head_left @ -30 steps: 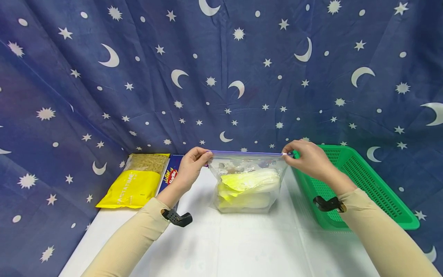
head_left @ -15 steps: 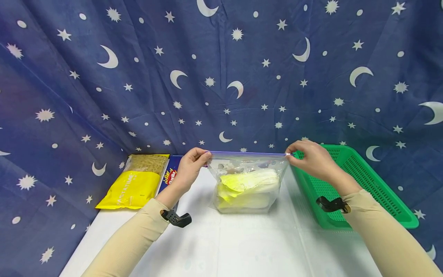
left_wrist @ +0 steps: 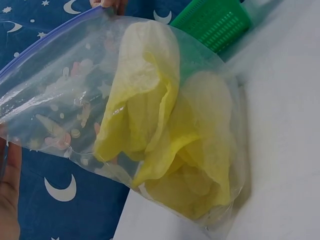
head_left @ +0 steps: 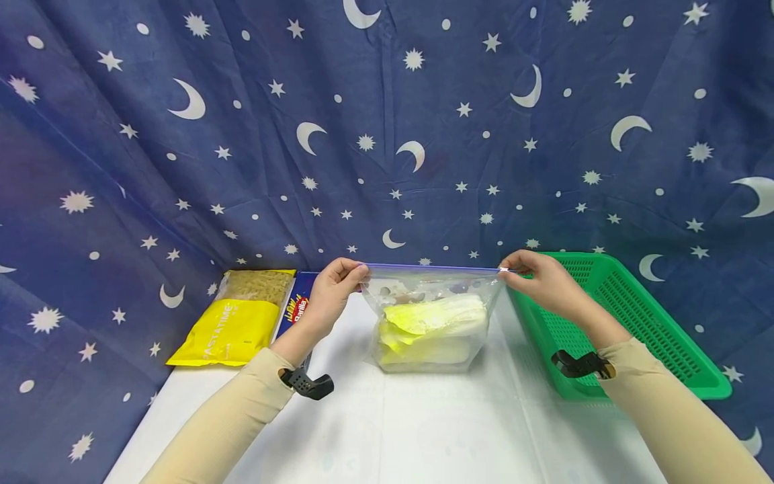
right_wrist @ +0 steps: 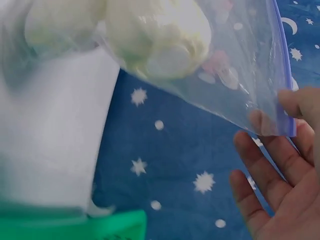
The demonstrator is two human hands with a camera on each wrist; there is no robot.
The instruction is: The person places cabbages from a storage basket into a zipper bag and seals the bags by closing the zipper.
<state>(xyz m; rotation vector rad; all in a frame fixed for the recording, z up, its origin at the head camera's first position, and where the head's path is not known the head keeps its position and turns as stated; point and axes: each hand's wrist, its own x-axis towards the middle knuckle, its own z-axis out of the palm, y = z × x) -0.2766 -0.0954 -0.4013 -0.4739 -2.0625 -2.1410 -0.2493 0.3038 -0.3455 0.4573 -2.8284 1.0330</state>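
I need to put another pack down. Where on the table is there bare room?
Bare white table lies in front of the zip bag, between the two forearms. It is crowded at the back: yellow pasta pack and blue box on the left, green basket on the right.

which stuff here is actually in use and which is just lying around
In use: zip bag with cabbage leaves inside; left hand and right hand each pinch a top corner.

Lying about: yellow packet, blue pasta box, green basket, white table, star-print cloth.
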